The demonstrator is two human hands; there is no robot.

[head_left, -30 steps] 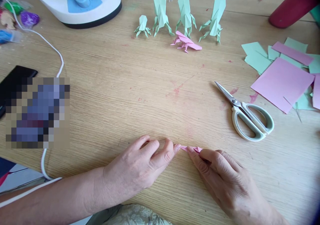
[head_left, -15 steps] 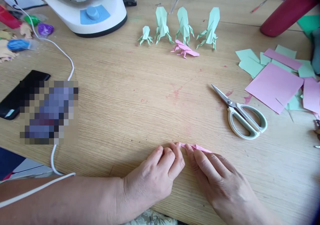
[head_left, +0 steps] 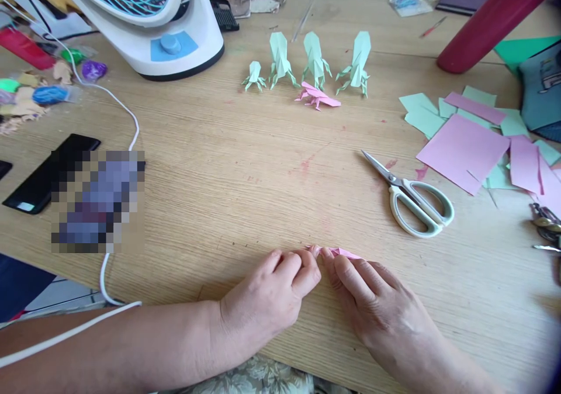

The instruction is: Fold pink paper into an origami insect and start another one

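Note:
A narrow pink folded paper piece lies low over the wooden table near its front edge, mostly covered by fingers. My left hand pinches its left end, with the thumb and curled index finger close together. On the longer right part, my right hand grips with fingers pressed together from above. The underside of the piece and its exact fold are hidden. Farther back stand a finished-looking pink origami insect and several pale green origami insects, one of them smaller than the others.
Scissors lie partly open right of centre. Pink and green paper sheets are heaped at the right, beside a red cylinder. A white fan stands back left. A white cable runs past a blurred-out device.
The whole view has shifted, showing more of the table's far side. Both hands keep their hold on the pink piece, and the left fingertips sit slightly closer to the right hand.

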